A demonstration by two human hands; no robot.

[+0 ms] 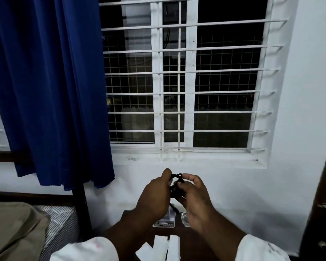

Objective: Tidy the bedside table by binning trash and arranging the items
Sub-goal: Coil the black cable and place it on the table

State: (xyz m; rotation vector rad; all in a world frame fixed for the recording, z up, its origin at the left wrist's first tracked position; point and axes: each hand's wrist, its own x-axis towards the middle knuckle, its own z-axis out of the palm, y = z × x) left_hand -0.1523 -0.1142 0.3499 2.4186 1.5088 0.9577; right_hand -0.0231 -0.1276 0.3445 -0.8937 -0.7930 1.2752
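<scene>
Two hands (pixel 154 196) (pixel 193 197), one black cord (pixel 176 187), several white papers (pixel 159 245).

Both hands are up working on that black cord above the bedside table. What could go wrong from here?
1. A loose end of the black cord, held between the left hand and right hand, dangles toward the small plastic box and may drag or tip it.
2. The clear glass dish sits right under the right hand; lowering without looking could knock it.
3. The white paper pieces lie near the table's front edge, where a sleeve may sweep them off.
</scene>
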